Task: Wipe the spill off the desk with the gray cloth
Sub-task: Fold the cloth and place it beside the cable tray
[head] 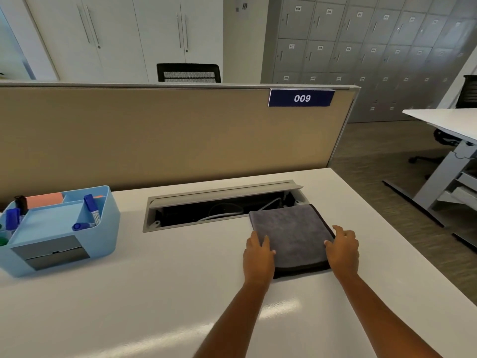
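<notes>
head: plush square gray cloth [291,235]

A light blue organiser [62,228] is seen at the left, holding blue markers [92,209], a black item [21,204] and an orange pad [44,200]. An open cable tray [222,205] with a raised lid [227,190] and white cables [224,214] inside is set before a beige partition [154,135], on which a blue sign [301,98] marked 009 is fixed. Behind the partition a black chair [189,72], white cupboards [116,34] and numbered grey lockers [361,47] are seen, and another desk [449,122] is placed at the right.
</notes>
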Demonstrator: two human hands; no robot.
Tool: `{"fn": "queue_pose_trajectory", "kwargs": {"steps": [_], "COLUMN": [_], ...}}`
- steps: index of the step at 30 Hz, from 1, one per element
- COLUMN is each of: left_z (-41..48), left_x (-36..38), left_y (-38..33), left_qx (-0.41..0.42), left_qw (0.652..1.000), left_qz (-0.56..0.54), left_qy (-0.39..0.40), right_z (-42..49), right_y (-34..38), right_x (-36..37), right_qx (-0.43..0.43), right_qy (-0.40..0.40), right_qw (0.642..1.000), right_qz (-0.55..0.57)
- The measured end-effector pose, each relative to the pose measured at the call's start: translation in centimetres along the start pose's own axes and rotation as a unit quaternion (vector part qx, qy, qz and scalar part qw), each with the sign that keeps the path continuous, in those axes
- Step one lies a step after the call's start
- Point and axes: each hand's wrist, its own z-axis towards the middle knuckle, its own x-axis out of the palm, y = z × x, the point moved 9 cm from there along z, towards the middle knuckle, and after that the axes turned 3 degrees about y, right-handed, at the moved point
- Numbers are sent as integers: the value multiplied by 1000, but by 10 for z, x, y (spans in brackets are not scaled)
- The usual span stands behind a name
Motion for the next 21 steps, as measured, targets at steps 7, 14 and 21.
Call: {"fn": "queue_pose_trajectory", "kwargs": {"steps": [7,14,21], "left_z": [-20,-40,-82], "left_x": [33,13,-48], "left_y": [4,26,103], "left_qx": [59,62,-34], "left_qw": [984,983,998], "left_qz": [150,166,28], "left_qy": [69,57,-52], "right_z": [-38,-66,-129], "right_y": [42,46,84], "right_x": [42,59,65], "right_qx": [-163,-168,-206], "right_qy": [54,85,64], "right_qw": [977,966,975], "right_qz": [-128,-177,48]}}
